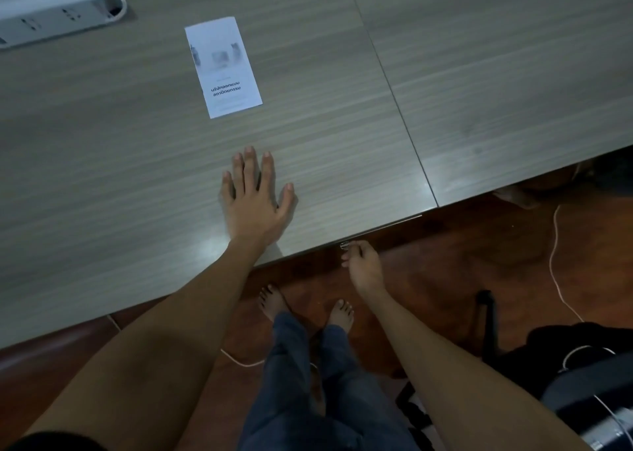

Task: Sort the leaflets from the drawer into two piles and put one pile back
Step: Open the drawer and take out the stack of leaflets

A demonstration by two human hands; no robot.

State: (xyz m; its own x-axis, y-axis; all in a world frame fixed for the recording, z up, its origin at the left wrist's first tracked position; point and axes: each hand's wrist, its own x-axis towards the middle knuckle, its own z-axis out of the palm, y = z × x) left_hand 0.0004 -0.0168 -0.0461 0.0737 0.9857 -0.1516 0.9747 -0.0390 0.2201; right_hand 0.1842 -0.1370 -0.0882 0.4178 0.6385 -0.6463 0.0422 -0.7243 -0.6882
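One leaflet [223,68] lies flat on the worktop [120,163], well in from the near edge and towards the far left. It is a narrow, upright-format white sheet, slightly skewed, with its printed face up. The upper part carries pale grey pictures, too faint to identify. Below them stand two lines of bold dark lettering in Thai script; the finer print above and beneath those lines is too small to read. No brand mark can be made out.

The worktop is grey-brown wood-grain laminate, with a seam running from the far side to the near edge on the right. At the far left corner sits a pale grey power socket unit [44,9] beside a round cable opening [114,5].

The left hand [255,197] rests palm down on the worktop, fingers spread and flat, grasping nothing; it lies near the front edge, well apart from the leaflet. The right hand [361,265] is below the front edge of the worktop, fingers curled, with thumb and forefinger pinched on a small metal fitting [344,244] under the edge. The drawer itself is hidden beneath the worktop.

The person stands barefoot on a reddish-brown floor [445,252]. A white cable [556,272] trails across the floor at the right.
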